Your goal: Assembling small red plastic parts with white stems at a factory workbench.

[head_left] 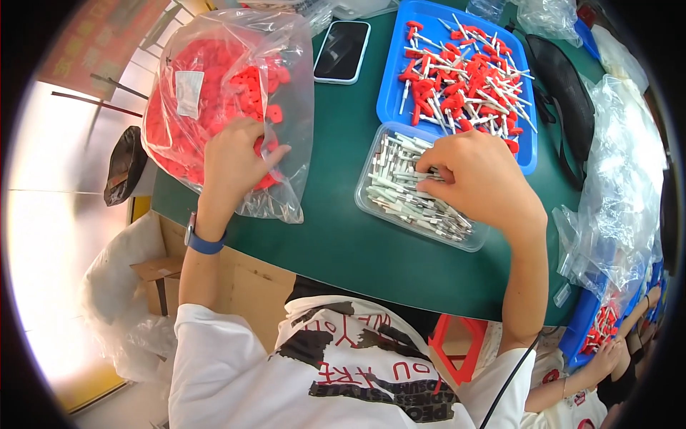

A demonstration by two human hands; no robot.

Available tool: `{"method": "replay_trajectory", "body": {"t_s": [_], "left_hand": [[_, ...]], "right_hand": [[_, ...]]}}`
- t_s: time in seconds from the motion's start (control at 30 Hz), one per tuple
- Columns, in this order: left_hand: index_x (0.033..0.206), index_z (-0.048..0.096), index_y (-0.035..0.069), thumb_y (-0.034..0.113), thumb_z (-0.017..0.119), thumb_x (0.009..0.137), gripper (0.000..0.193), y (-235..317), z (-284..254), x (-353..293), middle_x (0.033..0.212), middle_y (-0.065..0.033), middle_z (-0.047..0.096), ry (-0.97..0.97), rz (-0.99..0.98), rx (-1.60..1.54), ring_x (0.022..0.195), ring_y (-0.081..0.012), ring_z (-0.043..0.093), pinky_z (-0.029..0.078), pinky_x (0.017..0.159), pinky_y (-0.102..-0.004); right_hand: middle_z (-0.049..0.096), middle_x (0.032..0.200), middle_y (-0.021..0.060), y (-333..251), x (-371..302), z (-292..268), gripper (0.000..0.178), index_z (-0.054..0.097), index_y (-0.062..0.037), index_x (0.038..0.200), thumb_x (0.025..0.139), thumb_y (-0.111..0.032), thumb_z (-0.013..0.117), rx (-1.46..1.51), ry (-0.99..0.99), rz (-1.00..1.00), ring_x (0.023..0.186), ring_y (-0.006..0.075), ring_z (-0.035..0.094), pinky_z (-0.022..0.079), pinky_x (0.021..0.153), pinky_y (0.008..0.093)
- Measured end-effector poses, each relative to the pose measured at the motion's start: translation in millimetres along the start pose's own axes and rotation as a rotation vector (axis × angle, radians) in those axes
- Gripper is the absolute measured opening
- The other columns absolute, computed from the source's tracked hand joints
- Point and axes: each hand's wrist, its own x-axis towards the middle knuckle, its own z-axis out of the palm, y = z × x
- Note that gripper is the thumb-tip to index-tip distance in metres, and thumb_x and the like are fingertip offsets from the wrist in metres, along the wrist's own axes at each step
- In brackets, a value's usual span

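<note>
At the left lies a clear plastic bag (304,107) full of small flat red plastic pieces (246,93). My left hand (236,161) is at the bag's mouth, fingers curled toward the red pieces and thumb held apart from them. A shallow clear plastic box (366,196) holds many thin white-and-metal rods (400,179). Over its right side is my right hand (482,175), thumb and forefinger bent down among the rods in a pinch; what is between the fingertips is too small to make out.
Behind the box, a blue tray (389,93) holds rods fitted with red handles (464,79). A phone (343,51) lies beside the bag on the green table (336,236). A black pouch (564,93) and clear plastic wrapping (622,179) are at right. Another person's hand (607,357) is by a blue tray at lower right.
</note>
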Motion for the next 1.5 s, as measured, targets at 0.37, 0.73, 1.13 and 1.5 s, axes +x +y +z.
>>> {"method": "replay_trajectory", "body": {"t_s": [0.37, 0.73, 1.13, 1.5], "left_hand": [[0.085, 0.071, 0.006, 0.021, 0.078, 0.067, 0.025, -9, 11, 3, 0.080, -0.0079, 0.066, 0.103, -0.052, 0.107, 0.090, -0.0262, 0.058, 0.050, 0.071, -0.0381], [0.091, 0.068, 0.003, 0.003, 0.074, 0.070, 0.022, -4, -32, -6, 0.087, -0.0069, 0.068, 0.511, 0.053, -0.366, 0.078, -0.0214, 0.067, 0.051, 0.074, -0.0314], [0.099, 0.064, 0.001, -0.009, 0.066, 0.078, 0.024, 60, -57, 39, 0.108, -0.0174, 0.063, 0.015, 0.254, -1.834, 0.087, -0.0228, 0.068, 0.058, 0.074, -0.0287], [0.118, 0.059, -0.004, 0.025, 0.064, 0.087, 0.043, 140, -77, 93, 0.120, -0.0229, 0.059, -0.362, 0.649, -1.925, 0.097, -0.0252, 0.066, 0.058, 0.078, -0.0296]], "right_hand": [[0.056, 0.058, 0.0026, -21, 3, -26, 0.011, 0.059, -0.0040, 0.078, 0.071, -0.002, 0.066, 0.425, 0.109, 0.138, 0.054, 0.0122, 0.060, 0.041, 0.048, 0.0250], [0.064, 0.082, 0.0084, -7, -8, -36, 0.019, 0.056, 0.0006, 0.083, 0.074, 0.009, 0.070, 0.955, 0.430, 0.004, 0.058, 0.0060, 0.057, 0.047, 0.056, 0.0190], [0.068, 0.079, 0.0107, -16, -7, -47, 0.019, 0.067, 0.0051, 0.098, 0.079, 0.004, 0.063, 1.030, 0.546, 0.044, 0.058, 0.0056, 0.058, 0.041, 0.048, 0.0190], [0.068, 0.073, 0.0119, -3, -38, -84, 0.021, 0.065, 0.0037, 0.102, 0.093, -0.013, 0.058, 0.932, 0.831, -0.012, 0.047, 0.0049, 0.050, 0.033, 0.041, 0.0174]]}}
